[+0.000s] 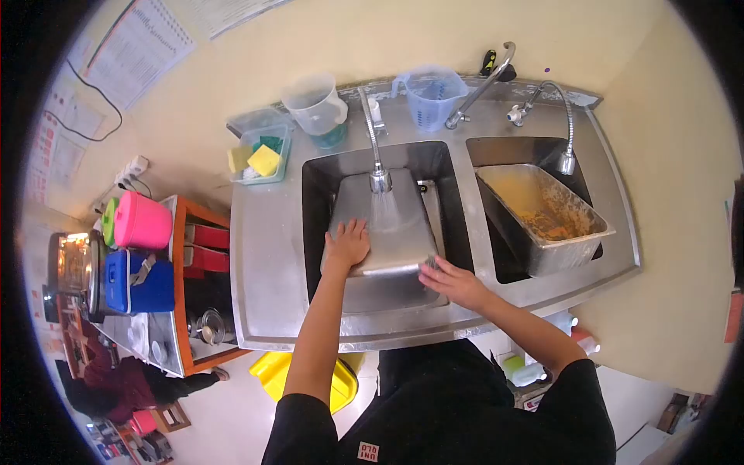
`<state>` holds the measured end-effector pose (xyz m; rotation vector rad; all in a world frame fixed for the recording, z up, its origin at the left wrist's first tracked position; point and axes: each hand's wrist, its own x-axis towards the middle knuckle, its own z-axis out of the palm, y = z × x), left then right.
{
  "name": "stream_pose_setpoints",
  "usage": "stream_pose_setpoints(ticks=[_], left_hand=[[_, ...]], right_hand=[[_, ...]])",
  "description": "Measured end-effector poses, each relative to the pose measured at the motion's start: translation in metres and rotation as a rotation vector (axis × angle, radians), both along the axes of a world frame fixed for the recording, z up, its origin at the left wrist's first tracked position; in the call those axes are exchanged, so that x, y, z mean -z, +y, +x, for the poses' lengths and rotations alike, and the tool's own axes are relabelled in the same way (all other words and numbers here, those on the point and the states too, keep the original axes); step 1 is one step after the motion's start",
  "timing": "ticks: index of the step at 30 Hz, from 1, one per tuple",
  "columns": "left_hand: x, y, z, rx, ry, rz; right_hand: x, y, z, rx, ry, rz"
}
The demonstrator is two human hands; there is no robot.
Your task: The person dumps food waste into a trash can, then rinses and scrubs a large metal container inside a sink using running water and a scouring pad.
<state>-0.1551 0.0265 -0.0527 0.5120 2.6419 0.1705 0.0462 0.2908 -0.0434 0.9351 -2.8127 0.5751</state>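
Note:
A steel food pan (391, 205) lies upside down in the left sink basin (311, 174), its base facing up. Water runs onto it from a flexible tap (380, 180). My left hand (348, 244) rests flat on the pan's left side, fingers spread. At the near right corner of the pan, my right hand (453, 283) has its fingers pressed on a small grey scouring pad (430, 264), which is mostly hidden under the fingertips.
A second steel pan (542, 205) with orange-brown residue sits tilted over the right basin. Behind the sinks stand a clear jug (318, 108) and a blue measuring jug (432, 97). A plastic tub (260, 155) holds sponges. Another person (116, 387) is at far left.

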Motion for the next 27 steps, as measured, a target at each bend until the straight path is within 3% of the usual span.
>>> stream_pose_setpoints(ticks=[2, 5, 9, 13, 16, 18, 21, 22, 27], left_hand=[[-0.002, 0.0, 0.001, -0.01, 0.01, 0.008], [-0.001, 0.003, -0.001, -0.037, -0.034, 0.012], [-0.009, 0.003, 0.0, -0.055, -0.08, 0.014], [-0.007, 0.001, -0.004, -0.052, -0.106, 0.033], [-0.011, 0.001, -0.005, -0.055, -0.123, 0.024], [-0.016, 0.004, -0.001, -0.058, -0.145, 0.01], [-0.031, 0.009, 0.006, -0.037, -0.113, -0.042], [-0.032, 0.007, 0.002, 0.029, -0.117, -0.026], [0.003, -0.002, -0.022, 0.233, -0.154, 0.215]], right_hand=[[0.022, -0.005, 0.011, -0.125, 0.112, 0.037], [0.024, -0.044, 0.016, -0.325, -0.034, 0.005], [0.046, -0.138, -0.015, -0.343, 0.039, -0.013], [0.036, -0.138, -0.024, -0.334, 0.06, 0.004], [0.006, -0.073, -0.023, -0.069, 0.312, -0.096], [-0.006, -0.058, -0.028, 0.228, 0.279, -0.116], [-0.01, -0.062, -0.054, 0.512, 0.123, -0.455], [-0.016, -0.067, -0.062, 0.409, 0.158, -0.417], [-0.03, -0.093, -0.096, 0.442, -0.025, -0.208]])
